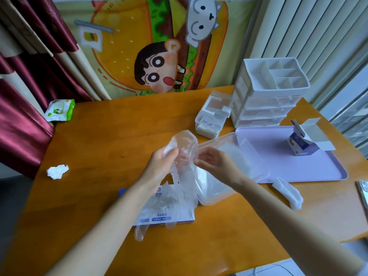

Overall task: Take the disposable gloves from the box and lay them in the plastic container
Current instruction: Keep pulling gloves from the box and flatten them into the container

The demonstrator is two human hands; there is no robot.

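Note:
A bundle of clear disposable gloves (184, 148) hangs in the air above the table's middle. My left hand (163, 162) grips its upper part from the left, and my right hand (213, 162) pinches it from the right. Beneath them lies the flat white and blue glove box (169, 216), with more gloves spilling from it over its front edge. The clear plastic container (256, 172) sits just right of the hands, partly on the lilac tray, with some clear film inside.
A lilac tray (310, 164) carries a small opened carton (300, 144). A white drawer organiser (266, 92) and a clear box (213, 116) stand behind it. A crumpled tissue (57, 171), a wipes pack (59, 110), a folded white piece (288, 193) and a phone (363, 193) lie around.

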